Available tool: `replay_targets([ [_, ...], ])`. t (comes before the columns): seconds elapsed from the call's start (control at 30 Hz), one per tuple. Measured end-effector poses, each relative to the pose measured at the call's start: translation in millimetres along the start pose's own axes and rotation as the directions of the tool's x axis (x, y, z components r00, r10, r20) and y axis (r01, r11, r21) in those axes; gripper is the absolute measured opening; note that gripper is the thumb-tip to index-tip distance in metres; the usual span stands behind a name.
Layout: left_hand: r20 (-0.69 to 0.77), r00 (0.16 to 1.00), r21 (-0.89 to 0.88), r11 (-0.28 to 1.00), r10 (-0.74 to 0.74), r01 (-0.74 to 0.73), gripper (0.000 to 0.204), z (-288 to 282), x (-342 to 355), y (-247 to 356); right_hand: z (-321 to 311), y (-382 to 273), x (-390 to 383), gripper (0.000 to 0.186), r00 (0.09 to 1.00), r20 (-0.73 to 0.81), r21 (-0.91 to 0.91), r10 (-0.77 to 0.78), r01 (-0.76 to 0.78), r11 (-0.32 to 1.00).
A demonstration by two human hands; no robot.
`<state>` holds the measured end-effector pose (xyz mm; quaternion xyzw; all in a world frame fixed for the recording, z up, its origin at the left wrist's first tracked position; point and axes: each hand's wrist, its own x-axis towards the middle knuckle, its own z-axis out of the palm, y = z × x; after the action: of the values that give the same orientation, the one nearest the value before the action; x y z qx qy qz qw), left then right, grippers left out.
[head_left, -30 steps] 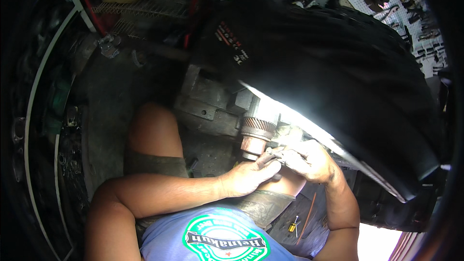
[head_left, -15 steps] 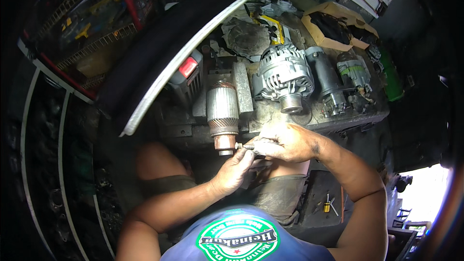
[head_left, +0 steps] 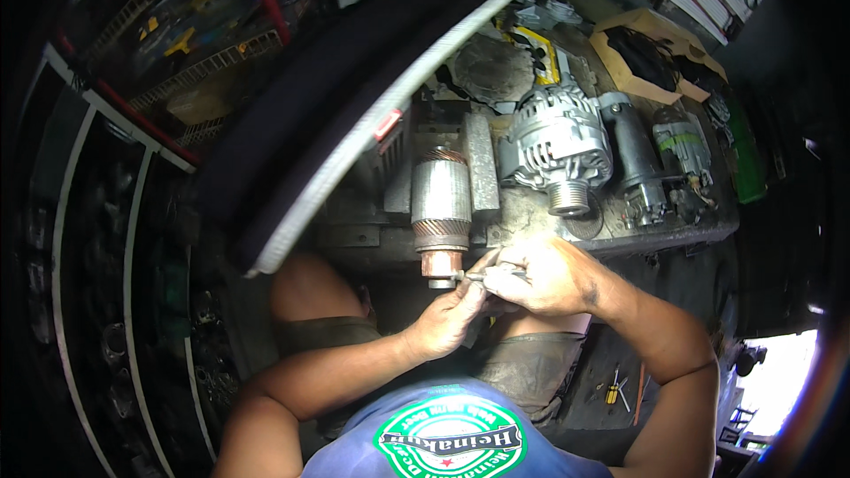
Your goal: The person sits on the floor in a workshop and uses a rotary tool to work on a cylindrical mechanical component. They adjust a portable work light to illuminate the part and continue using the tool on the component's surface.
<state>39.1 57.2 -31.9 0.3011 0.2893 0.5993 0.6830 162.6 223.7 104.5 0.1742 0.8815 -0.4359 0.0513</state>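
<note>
An armature (head_left: 442,199) with a ribbed steel core and copper windings lies between metal blocks at the bench edge. Its copper commutator (head_left: 441,264) points toward me. My right hand (head_left: 549,279) is closed around a slim metal tool with a tapered nose (head_left: 475,276), whose tip is at the commutator's right side. Close below that nose, my left hand (head_left: 450,320) is pinched, thumb against the front of the tool. Most of its other fingers are hidden, and so is the tool's rear end inside my right hand.
Right of the armature stand a silver alternator (head_left: 560,146), a grey cylindrical starter motor (head_left: 636,159) and a smaller motor (head_left: 682,150). Behind them is an open cardboard box (head_left: 660,57). A black panel with a pale edge (head_left: 390,115) slants across the left. A yellow-handled screwdriver (head_left: 612,394) lies low right.
The whole view has shifted, so the bench and armature appear farther right and slightly lower. Both hands keep their hold, with the tool still beside the commutator.
</note>
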Motion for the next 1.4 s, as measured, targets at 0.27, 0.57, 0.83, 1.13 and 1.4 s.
replay_targets([
  [0.27, 0.028, 1.0, -0.065, 0.998, -0.009, 0.01, 0.07, -4.0, 3.1, -8.3, -4.9, -2.9, 8.3, 0.033, 0.997, 0.069, 0.024, -0.02, 0.018, 1.0],
  [0.57, 0.013, 0.998, 0.062, 0.997, 0.054, -0.054, 0.072, -0.5, 2.4, 1.3, -3.8, -6.7, 12.0, 0.033, 0.992, 0.12, -0.023, 0.045, -0.043, 0.999],
  [0.83, 0.031, 0.999, -0.036, 0.999, 0.009, -0.008, 0.072, -0.7, 7.0, -5.7, -5.9, -9.7, 15.4, 0.032, 0.986, 0.149, -0.007, 0.08, -0.079, 0.997],
  [1.13, 0.021, 1.0, -0.053, 0.999, -0.012, 0.013, 0.072, -1.8, 6.9, -12.2, -4.3, -10.4, 16.2, 0.03, 0.992, 0.114, -0.035, -0.046, 0.051, 0.998],
  [1.4, -0.009, 0.998, -0.019, 0.998, -0.06, 0.06, 0.069, -2.7, 7.1, -14.7, -5.5, 8.5, 8.1, 0.029, 0.988, 0.14, -0.165, -0.066, 0.089, 0.982],
])
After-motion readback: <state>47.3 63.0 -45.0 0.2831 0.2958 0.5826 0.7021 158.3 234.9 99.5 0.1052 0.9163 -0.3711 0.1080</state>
